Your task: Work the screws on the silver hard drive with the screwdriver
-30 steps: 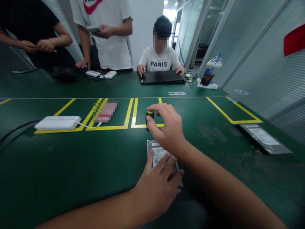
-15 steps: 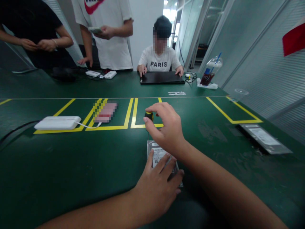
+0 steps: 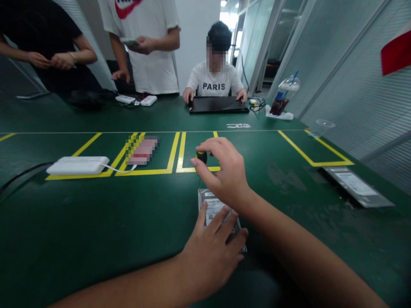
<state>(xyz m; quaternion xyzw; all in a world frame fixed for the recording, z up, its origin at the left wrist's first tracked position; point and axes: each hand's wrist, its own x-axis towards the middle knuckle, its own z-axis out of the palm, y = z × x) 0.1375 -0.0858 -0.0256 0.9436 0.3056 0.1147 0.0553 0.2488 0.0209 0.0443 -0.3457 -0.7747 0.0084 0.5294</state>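
A silver hard drive [image 3: 210,209] with a white label lies on the green table in front of me. My left hand [image 3: 212,252] rests across it, fingers spread over the label and curled at its right edge, holding it down. Above the drive's far left corner, my right hand [image 3: 224,171] has thumb and index finger around the black and yellow handle of a small screwdriver [image 3: 201,156]. The screwdriver stands upright, its thin shaft reaching down to that corner. I cannot make out the tip or any screw there.
Another drive-like unit [image 3: 356,186] lies at the right, small bits beside it. A white power bank [image 3: 78,165] is cabled to a blurred pink phone [image 3: 143,151] on the left. Across the table, a person handles a black laptop [image 3: 219,105]; a drink cup [image 3: 281,100] stands nearby.
My right thumb and fingers have shifted slightly around the screwdriver handle, the thumb a little further left. My left hand and the hard drive stay put.
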